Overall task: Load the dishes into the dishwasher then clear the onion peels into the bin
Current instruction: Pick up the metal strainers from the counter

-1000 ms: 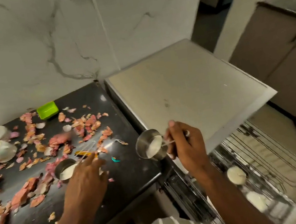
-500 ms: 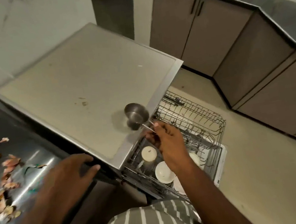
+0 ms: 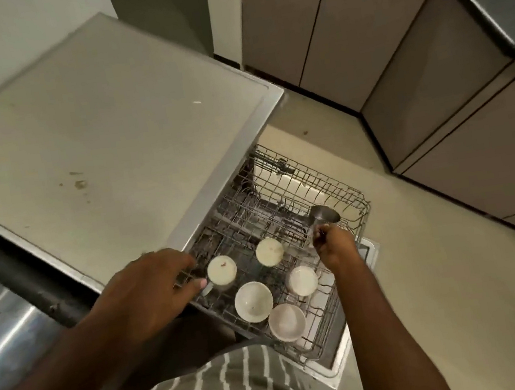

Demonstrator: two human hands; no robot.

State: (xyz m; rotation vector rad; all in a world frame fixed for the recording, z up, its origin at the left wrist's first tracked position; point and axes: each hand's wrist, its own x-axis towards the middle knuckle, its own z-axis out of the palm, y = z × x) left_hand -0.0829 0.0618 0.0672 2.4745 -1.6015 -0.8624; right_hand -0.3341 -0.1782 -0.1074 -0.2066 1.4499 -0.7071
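Rack [image 3: 340,309] holds five white cups — right hand [image 3: 335,245] grips steel cup [image 3: 322,215], left hand [image 3: 149,287] loose

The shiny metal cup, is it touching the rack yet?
Cannot tell. In the head view the right hand holds the metal cup by its handle over the far part of the rack, but from above neither a gap nor contact shows plainly.

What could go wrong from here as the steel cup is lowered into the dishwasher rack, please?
1. The right hand pinches only the thin handle of the steel cup, so it might swing or slip.
2. It hangs near the rack edge and could catch the wire.
3. The left hand reaches beside a white cup and might knock it.
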